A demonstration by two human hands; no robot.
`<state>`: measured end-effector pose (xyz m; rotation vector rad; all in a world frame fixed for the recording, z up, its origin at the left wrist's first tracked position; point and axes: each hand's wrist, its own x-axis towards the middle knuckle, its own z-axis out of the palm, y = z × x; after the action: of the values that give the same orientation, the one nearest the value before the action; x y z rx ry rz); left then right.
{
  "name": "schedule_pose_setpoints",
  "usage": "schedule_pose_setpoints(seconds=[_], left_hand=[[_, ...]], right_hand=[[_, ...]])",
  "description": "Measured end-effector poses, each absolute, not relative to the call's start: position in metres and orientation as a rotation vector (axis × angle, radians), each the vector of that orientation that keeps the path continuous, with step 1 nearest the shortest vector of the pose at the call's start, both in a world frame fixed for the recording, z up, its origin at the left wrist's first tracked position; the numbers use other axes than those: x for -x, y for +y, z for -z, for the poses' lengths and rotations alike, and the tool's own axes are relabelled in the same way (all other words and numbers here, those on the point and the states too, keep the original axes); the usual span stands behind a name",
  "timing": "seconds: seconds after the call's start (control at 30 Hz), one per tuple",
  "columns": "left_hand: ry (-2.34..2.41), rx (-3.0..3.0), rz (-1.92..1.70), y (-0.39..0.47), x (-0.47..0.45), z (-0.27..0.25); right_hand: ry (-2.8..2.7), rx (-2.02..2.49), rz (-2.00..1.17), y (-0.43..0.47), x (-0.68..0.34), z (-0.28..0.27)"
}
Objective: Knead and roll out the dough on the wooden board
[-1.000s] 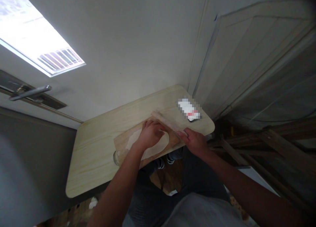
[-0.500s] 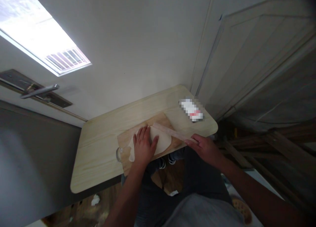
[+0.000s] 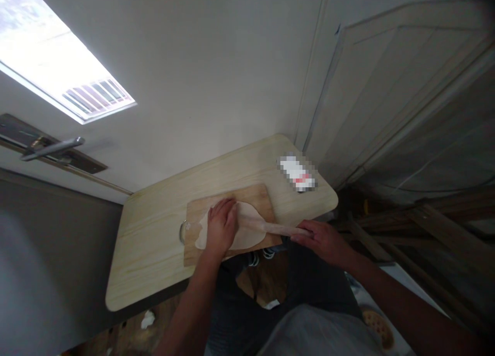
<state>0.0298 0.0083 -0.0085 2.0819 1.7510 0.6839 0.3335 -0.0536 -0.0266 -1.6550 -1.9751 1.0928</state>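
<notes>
Your right hand (image 3: pixel 325 241) has its grip closed around the near-right end of the wooden rolling pin (image 3: pixel 282 229). Your left hand (image 3: pixel 221 224) lies palm down over the left part of the dough sheet (image 3: pixel 250 238), its fingers outstretched and near one another; it seems to have hold of nothing, though its underside is hidden. The sheet is thin and pale and sits on the wooden board (image 3: pixel 253 192), with bare wood on its far side. The pin slants across the right half of the sheet, its left end at or just beside your left thumb; whether they touch, you cannot tell.

To roll this well, hold the right grip firm but loose enough for the pin to turn, and press evenly along its length, since driving it from one end probably thins the dough on one side only. Use the flat left palm to steady the sheet, moving it clear of the pin's path at each stroke. Turn the sheet a little between strokes so that it comes out round; its left edge looks uneven and likely calls for the next attention.

Mind the board too: its near-right corner appears to reach past the near edge of the table (image 3: pixel 150 242), so heavy pressure there could tip it. The metal ring (image 3: pixel 181 232) is at the board's left end.
</notes>
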Motion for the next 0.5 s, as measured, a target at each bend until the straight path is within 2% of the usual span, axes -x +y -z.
schedule_pose_setpoints(seconds=[0.13, 0.23, 0.33, 0.5], left_hand=[[1.805, -2.15, -0.704, 0.012, -0.063, 0.002], [1.801, -2.256, -0.547, 0.013, -0.083, 0.001], [1.809, -2.323, -0.419, 0.013, -0.09, 0.004], [1.822, -2.333, -0.401, 0.018, -0.089, 0.009]], right_hand=[[-1.978, 1.661, -1.07, -0.057, -0.334, 0.025], [-1.974, 1.695, -1.025, -0.058, -0.333, 0.024], [-1.958, 1.709, -1.0, -0.058, -0.333, 0.025], [-1.877, 1.78, -0.95, -0.054, -0.331, 0.027]])
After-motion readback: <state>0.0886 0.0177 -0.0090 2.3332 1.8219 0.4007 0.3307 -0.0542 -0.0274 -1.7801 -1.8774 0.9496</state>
